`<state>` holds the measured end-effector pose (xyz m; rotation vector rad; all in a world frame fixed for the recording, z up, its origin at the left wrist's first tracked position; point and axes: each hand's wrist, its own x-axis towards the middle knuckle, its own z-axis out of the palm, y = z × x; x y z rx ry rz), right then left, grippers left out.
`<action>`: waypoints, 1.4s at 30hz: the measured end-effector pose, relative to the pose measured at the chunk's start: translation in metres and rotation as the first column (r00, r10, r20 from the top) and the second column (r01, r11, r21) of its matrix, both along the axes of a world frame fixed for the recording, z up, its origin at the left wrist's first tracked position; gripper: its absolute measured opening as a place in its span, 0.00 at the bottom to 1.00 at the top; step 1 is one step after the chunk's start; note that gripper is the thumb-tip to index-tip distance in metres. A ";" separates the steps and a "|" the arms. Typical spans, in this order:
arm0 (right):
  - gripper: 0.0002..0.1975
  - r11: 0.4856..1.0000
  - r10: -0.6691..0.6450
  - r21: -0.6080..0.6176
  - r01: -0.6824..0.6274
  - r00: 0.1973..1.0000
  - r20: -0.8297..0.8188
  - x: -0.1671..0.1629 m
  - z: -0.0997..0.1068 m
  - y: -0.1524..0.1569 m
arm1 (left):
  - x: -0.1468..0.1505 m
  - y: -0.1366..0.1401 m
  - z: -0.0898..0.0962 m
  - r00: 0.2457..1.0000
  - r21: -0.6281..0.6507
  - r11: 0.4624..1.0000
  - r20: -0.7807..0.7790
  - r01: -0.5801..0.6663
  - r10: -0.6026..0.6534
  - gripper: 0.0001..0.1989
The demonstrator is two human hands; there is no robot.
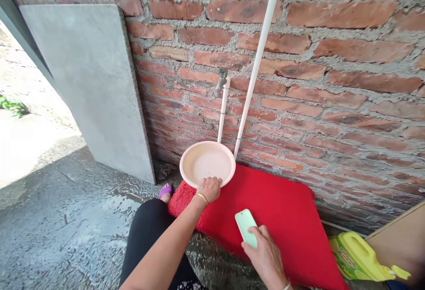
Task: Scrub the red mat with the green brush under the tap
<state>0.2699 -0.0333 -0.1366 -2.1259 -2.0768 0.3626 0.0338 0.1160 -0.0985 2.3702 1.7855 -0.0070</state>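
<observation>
My left hand grips the near rim of a pale pink plastic basin, fingers curled over the edge. The basin is tilted toward the wall side and its inside shows no contents that I can make out. In my right hand is a pale green scrub brush, oblong with a small hole at its far end; its underside is hidden. Beneath both hands lies a red cloth or mat, smooth on the right and shaggy at its left end.
A grey tap on a white pipe stands against the brick wall, above the basin. A grey slab leans at the left. At the right lies a yellow jug. The concrete floor is wet.
</observation>
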 end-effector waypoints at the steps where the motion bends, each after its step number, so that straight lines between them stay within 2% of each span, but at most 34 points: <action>1: 0.13 1.000 -0.004 0.005 0.004 1.000 -0.001 0.001 0.001 0.001 | 0.000 0.000 -0.001 1.000 0.000 1.000 0.001 0.000 0.000 0.20; 3: 0.14 0.999 0.032 0.013 -0.031 0.999 -0.023 -0.011 0.006 0.007 | 0.000 0.000 -0.002 1.000 0.002 1.000 -0.001 -0.001 0.001 0.20; 6: 0.16 0.991 0.135 0.024 -0.133 0.988 -0.077 -0.053 0.012 0.021 | -0.001 0.001 -0.003 1.000 0.002 1.000 -0.007 0.002 -0.002 0.21; 8: 0.17 0.983 0.182 0.033 -0.180 0.978 -0.106 -0.078 0.012 0.030 | -0.002 0.001 -0.004 1.000 0.007 1.000 -0.002 0.000 0.000 0.21; 10: 0.17 0.981 0.195 0.049 -0.190 0.973 -0.127 -0.088 0.008 0.037 | -0.002 0.001 -0.006 1.000 0.011 1.000 0.002 -0.003 0.003 0.21; 12: 0.17 0.985 0.167 0.069 -0.159 0.976 -0.142 -0.078 0.000 0.041 | -0.002 0.002 -0.007 1.000 0.007 1.000 -0.002 -0.006 0.006 0.20; 15: 0.14 0.995 0.059 0.095 -0.043 0.983 -0.174 -0.035 -0.014 0.042 | -0.002 0.003 -0.005 1.000 -0.008 1.000 -0.005 -0.010 0.010 0.20; 18: 0.11 0.988 -0.073 0.118 0.100 0.974 -0.216 0.009 -0.024 0.037 | -0.002 0.003 0.006 1.000 -0.039 0.999 -0.012 -0.008 0.008 0.20; 20: 0.12 0.973 -0.130 0.155 0.173 0.958 -0.255 0.027 -0.028 0.032 | 0.001 -0.001 0.016 1.000 -0.038 0.999 -0.025 -0.018 0.017 0.21; 23: 0.14 0.946 -0.150 0.223 0.236 0.927 -0.345 0.034 -0.032 0.028 | 0.012 -0.019 0.021 0.998 0.124 0.991 0.035 -0.048 0.044 0.25; 25: 0.16 0.934 -0.141 0.248 0.257 0.904 -0.404 0.030 -0.036 0.029 | 0.026 -0.037 0.011 0.983 0.240 0.969 0.185 -0.050 0.005 0.25; 27: 0.16 0.913 -0.136 0.288 0.289 0.881 -0.453 0.024 -0.040 0.031 | 0.046 -0.056 -0.009 0.905 0.180 0.982 0.425 -0.057 -0.025 0.22; 28: 0.16 0.900 -0.130 0.313 0.303 0.873 -0.471 0.020 -0.042 0.031 | 0.057 -0.064 -0.023 0.819 0.068 0.996 0.573 -0.061 0.011 0.22; 29: 0.16 0.886 -0.119 0.341 0.313 0.866 -0.485 0.016 -0.044 0.031 | 0.067 -0.070 -0.037 0.697 -0.100 0.994 0.710 -0.044 0.102 0.24; 31: 0.14 0.869 -0.076 0.390 0.305 0.861 -0.503 0.005 -0.046 0.028 | 0.085 -0.075 -0.063 0.428 -0.394 0.919 0.835 0.026 0.346 0.27; 32: 0.13 0.871 -0.038 0.404 0.278 0.860 -0.509 -0.002 -0.047 0.025 | 0.091 -0.075 -0.074 0.316 -0.448 0.892 0.857 0.062 0.408 0.28; 33: 0.11 0.877 0.007 0.415 0.243 0.857 -0.516 -0.010 -0.047 0.022 | 0.094 -0.073 -0.082 0.224 -0.451 0.889 0.877 0.079 0.425 0.29; 34: 0.10 0.882 0.058 0.425 0.201 0.851 -0.523 -0.018 -0.047 0.019 | 0.095 -0.070 -0.088 0.159 -0.430 0.899 0.896 0.083 0.414 0.29; 36: 0.07 0.892 0.175 0.443 0.092 0.832 -0.526 -0.032 -0.046 0.013 | 0.087 -0.060 -0.091 0.103 -0.376 0.925 0.924 0.052 0.369 0.27; 37: 0.07 0.891 0.226 0.452 0.040 0.825 -0.518 -0.036 -0.045 0.013 | 0.080 -0.054 -0.090 0.108 -0.366 0.930 0.926 0.026 0.361 0.25; 39: 0.11 0.881 0.281 0.473 -0.023 0.829 -0.483 -0.034 -0.041 0.017 | 0.061 -0.041 -0.082 0.165 -0.381 0.924 0.909 -0.040 0.383 0.20; 40: 0.12 0.874 0.279 0.485 -0.023 0.842 -0.462 -0.026 -0.039 0.022 | 0.051 -0.034 -0.077 0.221 -0.394 0.916 0.890 -0.071 0.400 0.18; 42: 0.17 0.859 0.209 0.511 0.038 0.884 -0.419 0.003 -0.035 0.035 | 0.034 -0.023 -0.065 0.381 -0.415 0.902 0.820 -0.118 0.427 0.13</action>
